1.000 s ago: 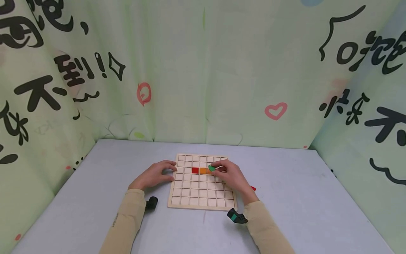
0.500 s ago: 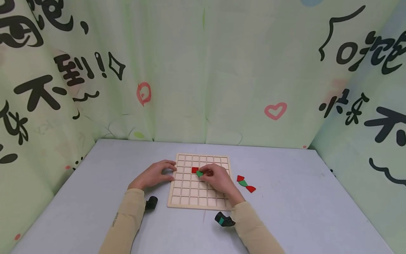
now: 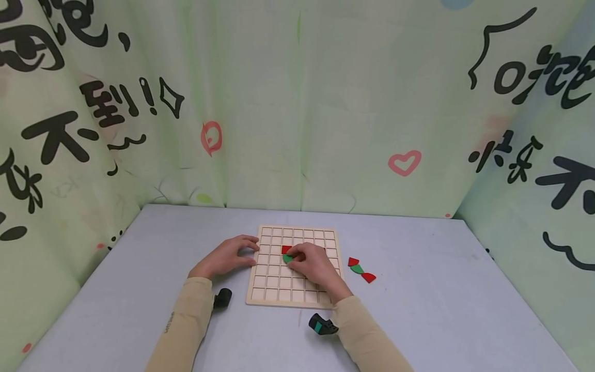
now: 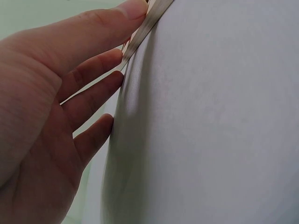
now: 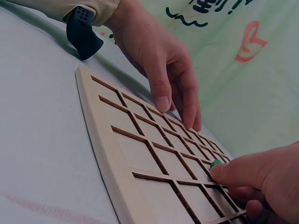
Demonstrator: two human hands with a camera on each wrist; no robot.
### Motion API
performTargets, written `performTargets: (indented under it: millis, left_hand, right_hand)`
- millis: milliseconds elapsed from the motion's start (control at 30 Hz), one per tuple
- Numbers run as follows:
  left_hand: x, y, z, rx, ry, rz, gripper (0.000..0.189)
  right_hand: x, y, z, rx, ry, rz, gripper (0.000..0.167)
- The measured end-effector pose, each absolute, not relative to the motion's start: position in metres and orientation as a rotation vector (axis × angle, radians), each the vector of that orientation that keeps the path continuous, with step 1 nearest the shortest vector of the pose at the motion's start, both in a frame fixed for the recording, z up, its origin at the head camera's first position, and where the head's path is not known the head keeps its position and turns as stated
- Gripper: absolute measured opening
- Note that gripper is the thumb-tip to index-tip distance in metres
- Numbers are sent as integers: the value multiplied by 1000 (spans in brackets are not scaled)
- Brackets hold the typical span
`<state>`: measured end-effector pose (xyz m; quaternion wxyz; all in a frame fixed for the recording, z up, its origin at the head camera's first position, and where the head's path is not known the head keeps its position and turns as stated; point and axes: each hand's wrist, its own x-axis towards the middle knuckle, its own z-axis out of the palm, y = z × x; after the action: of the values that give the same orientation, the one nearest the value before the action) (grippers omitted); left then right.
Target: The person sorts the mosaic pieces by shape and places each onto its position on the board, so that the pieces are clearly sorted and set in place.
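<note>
Nearest, the right wrist camera (image 3: 323,324) hangs over the white table (image 3: 418,310), close to the near rim of the gridded wooden board (image 3: 289,305); the board lies flat; just beyond its right edge, off the grid, three pieces form a slanting row: a near red piece (image 3: 369,278), a loose green piece (image 3: 357,269) and a far red piece (image 3: 353,261); the right hand (image 3: 312,261) reaches over the grid from the right, thumb and forefinger clamped on the held green piece (image 3: 287,258), located just on the near side of a red tile (image 3: 285,249); its full outline is hidden, and whether it is seated cannot be told; for a clean fit, level the piece, square its edges to the cell walls and press lightly; a tilted entry could catch on the dividers, and a wide finger sweep could disturb the red tile; at the left edge the left hand (image 3: 229,254) rests with fingers apart, thumb near and fingertips far; steady, light contact there should limit sliding; farthest stands the printed curtain (image 3: 348,103).
</note>
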<state>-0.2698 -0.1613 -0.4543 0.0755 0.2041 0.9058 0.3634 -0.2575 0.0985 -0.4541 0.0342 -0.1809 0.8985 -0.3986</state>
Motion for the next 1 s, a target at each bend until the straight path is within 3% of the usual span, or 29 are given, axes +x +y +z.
performTargets:
  millis: [1000]
  left_hand:
    - [-269, -162, -452, 655, 2742, 1038, 31]
  right_hand:
    - [-257, 96, -454, -647, 2826, -1175, 17]
